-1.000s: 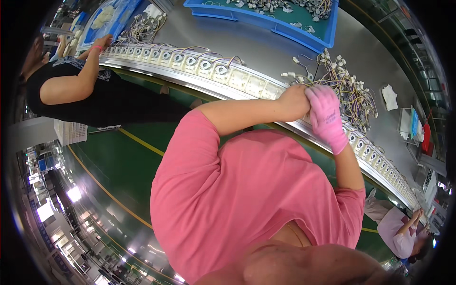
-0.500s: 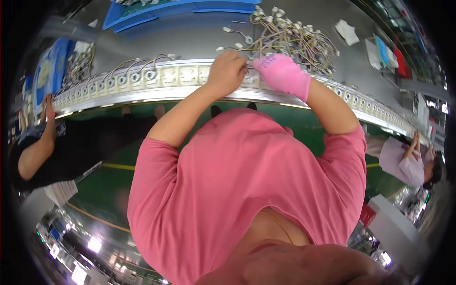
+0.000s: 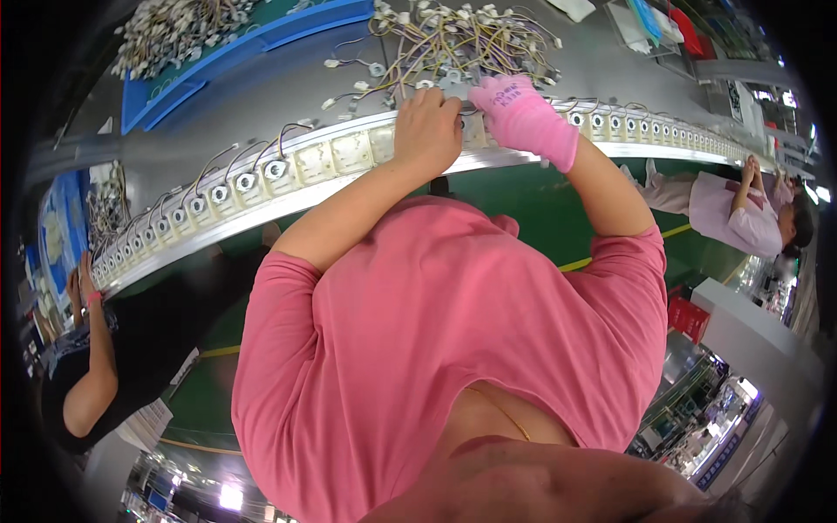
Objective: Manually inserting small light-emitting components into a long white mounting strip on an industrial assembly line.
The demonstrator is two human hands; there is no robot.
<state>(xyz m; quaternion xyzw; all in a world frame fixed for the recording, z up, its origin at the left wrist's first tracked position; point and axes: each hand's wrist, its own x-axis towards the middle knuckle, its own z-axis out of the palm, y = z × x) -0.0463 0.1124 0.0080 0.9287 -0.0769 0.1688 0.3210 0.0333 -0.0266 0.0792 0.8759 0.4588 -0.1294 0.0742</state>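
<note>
A long white strip of square pockets in a metal rail runs across in front of me. My left hand, bare, curls over its far edge with the fingers bent down; whatever they pinch is hidden. Just to the right, my right hand wears a pink glove, its fingers closed at the same strip. What lies between them I cannot make out. Beyond both hands spreads a loose heap of wired connectors with white plugs. Pockets farther left hold round metal-ringed parts with wires; several pockets beside my left hand are bare.
A blue tray heaped with wired parts stands at the far left. Another blue bin is by a co-worker's hands on the left. At the right end a second co-worker is at the line. Filled pockets continue rightward.
The whole view has swung, so the rail slants more and the connector heap sits higher and farther left. Both hands stay close together at the strip, fingers still bent.
</note>
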